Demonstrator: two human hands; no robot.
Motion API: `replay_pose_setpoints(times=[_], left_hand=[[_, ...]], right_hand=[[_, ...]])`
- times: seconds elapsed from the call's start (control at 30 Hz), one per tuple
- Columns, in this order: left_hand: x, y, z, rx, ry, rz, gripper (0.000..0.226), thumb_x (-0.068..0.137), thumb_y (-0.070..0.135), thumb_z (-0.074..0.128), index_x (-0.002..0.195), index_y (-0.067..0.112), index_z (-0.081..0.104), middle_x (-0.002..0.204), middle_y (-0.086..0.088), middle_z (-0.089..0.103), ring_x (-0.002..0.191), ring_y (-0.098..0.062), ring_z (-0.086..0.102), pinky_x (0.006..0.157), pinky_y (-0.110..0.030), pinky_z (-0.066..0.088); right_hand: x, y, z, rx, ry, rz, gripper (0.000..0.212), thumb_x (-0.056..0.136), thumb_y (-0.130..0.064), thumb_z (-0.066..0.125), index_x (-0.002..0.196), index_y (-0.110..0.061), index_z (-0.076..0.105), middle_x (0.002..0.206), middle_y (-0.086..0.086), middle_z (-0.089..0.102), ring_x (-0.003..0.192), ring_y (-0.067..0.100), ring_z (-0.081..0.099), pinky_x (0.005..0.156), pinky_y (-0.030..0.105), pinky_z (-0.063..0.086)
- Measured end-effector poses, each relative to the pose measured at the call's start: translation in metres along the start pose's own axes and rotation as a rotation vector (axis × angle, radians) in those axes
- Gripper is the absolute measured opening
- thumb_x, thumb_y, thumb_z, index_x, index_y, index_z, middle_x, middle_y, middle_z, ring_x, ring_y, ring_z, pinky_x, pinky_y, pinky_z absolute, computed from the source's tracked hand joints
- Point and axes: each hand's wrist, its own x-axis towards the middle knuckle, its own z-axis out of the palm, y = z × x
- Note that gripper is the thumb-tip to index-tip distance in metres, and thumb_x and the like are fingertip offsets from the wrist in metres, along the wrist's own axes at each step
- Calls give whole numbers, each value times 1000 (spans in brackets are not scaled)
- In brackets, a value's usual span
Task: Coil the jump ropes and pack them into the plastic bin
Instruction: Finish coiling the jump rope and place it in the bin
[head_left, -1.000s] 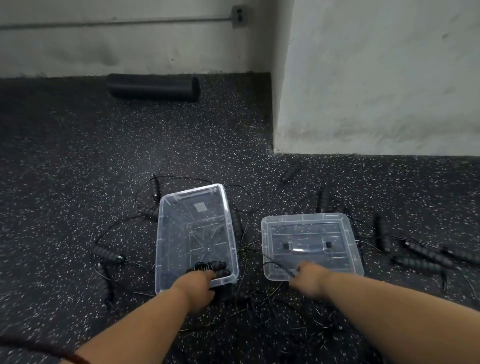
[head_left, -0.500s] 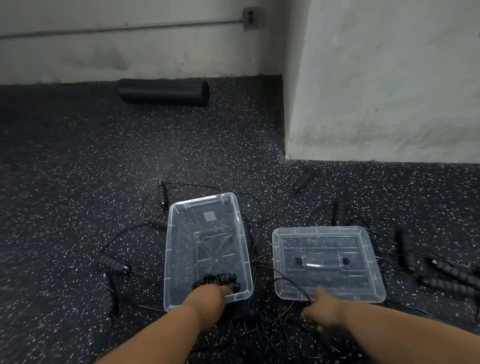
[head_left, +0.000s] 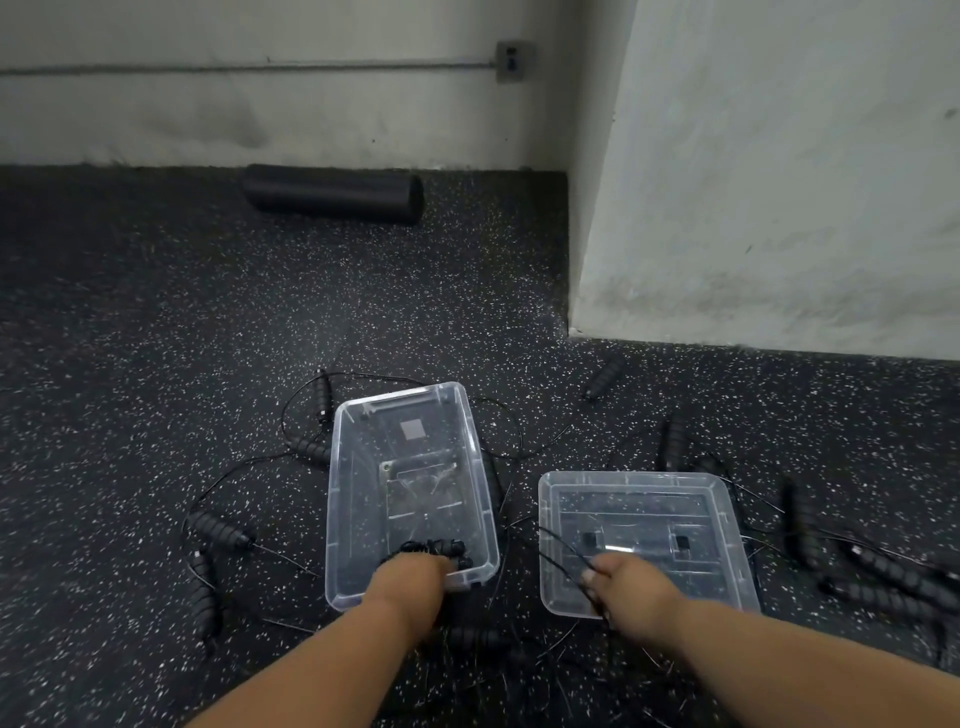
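The clear plastic bin (head_left: 336, 467) stands open on the floor. My left hand (head_left: 410, 579) reaches over its near end and grips a coiled jump rope (head_left: 441, 548) with black handles, which lies on the bin's bottom. My right hand (head_left: 626, 584) is over the near edge of the clear lid (head_left: 719, 519), which lies flat to the right of the bin. It pinches a thin black cord (head_left: 558, 543) that runs up and left across the lid. Loose ropes with ribbed black handles lie at the left (head_left: 218, 530) and the right (head_left: 883, 569).
More cords and handles are tangled on the speckled floor between and below my arms (head_left: 478, 636). A black foam roller (head_left: 332, 195) lies against the back wall. A white wall corner (head_left: 779, 208) juts out at the right.
My right hand has come up from the floor in front of the lid to its near edge, lifting a cord. My left hand stays in the bin on the coil.
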Motion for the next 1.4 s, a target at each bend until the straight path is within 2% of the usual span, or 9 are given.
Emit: replay_pose_setpoints(times=[0.17, 0.3, 0.5, 0.6, 0.77, 0.93, 1.07, 1.2, 1.4], left_hand=[[-15, 5, -13, -39, 30, -35, 55, 94, 46, 71, 144, 29, 55, 139, -5, 64, 129, -30, 60, 108, -43, 49], [-40, 12, -29, -80, 65, -14, 71, 91, 47, 74, 153, 27, 44, 146, -5, 60, 132, -30, 58, 111, -42, 49], [-111, 52, -71, -467, 211, 147, 107, 89, 52, 76, 167, 28, 8, 171, -5, 27, 152, -29, 37, 123, -42, 34], [-153, 80, -85, -582, 301, 241, 112, 83, 58, 76, 166, 37, 4, 173, -2, 21, 154, -26, 30, 125, -43, 28], [-222, 120, -110, -778, 232, 431, 87, 92, 33, 63, 162, 47, 16, 169, 5, 31, 121, -6, 50, 105, -34, 47], [-265, 145, -104, -806, 162, 458, 71, 82, 49, 67, 142, 69, 35, 158, 13, 46, 138, -16, 53, 118, -48, 44], [-299, 165, -88, -627, 334, 494, 73, 96, 70, 51, 159, 56, 16, 167, 18, 28, 150, -9, 34, 127, -39, 24], [-305, 179, -81, -736, 383, 469, 80, 97, 68, 53, 158, 60, 2, 170, 15, 23, 135, -5, 48, 119, -38, 39], [-306, 200, -84, -760, 368, 569, 58, 99, 68, 44, 153, 61, 24, 170, 10, 24, 134, -5, 51, 117, -30, 41]], right_hand=[[-27, -20, -36, 115, 114, -111, 34, 111, -36, 43, 91, -14, 61, 83, 8, 71, 58, 12, 52, 58, 30, 42], [-63, -63, -70, 127, 217, -259, 38, 110, -39, 43, 87, -13, 59, 75, 2, 65, 51, 8, 44, 55, 31, 38], [-157, -143, -116, 209, 354, -622, 32, 110, -36, 44, 89, -23, 64, 76, -9, 59, 62, 1, 50, 67, 32, 45], [-204, -169, -127, 355, 385, -763, 30, 110, -32, 47, 90, -23, 67, 85, 2, 64, 80, 21, 57, 79, 39, 50], [-281, -186, -152, 672, 457, -862, 34, 111, -32, 44, 92, -22, 71, 101, 1, 74, 99, 19, 67, 95, 35, 52], [-338, -193, -173, 1019, 360, -971, 35, 113, -27, 39, 91, -14, 64, 113, 7, 78, 110, 17, 69, 112, 38, 48], [-381, -202, -183, 1149, 211, -1117, 37, 112, -30, 37, 91, -18, 66, 111, 19, 76, 103, 29, 69, 105, 44, 51], [-416, -211, -198, 1263, 122, -1107, 31, 114, -33, 34, 101, -14, 56, 103, 20, 73, 91, 29, 72, 100, 50, 55], [-438, -218, -209, 1388, 18, -1044, 35, 114, -38, 33, 102, -14, 57, 97, 18, 71, 87, 29, 74, 98, 59, 56]])
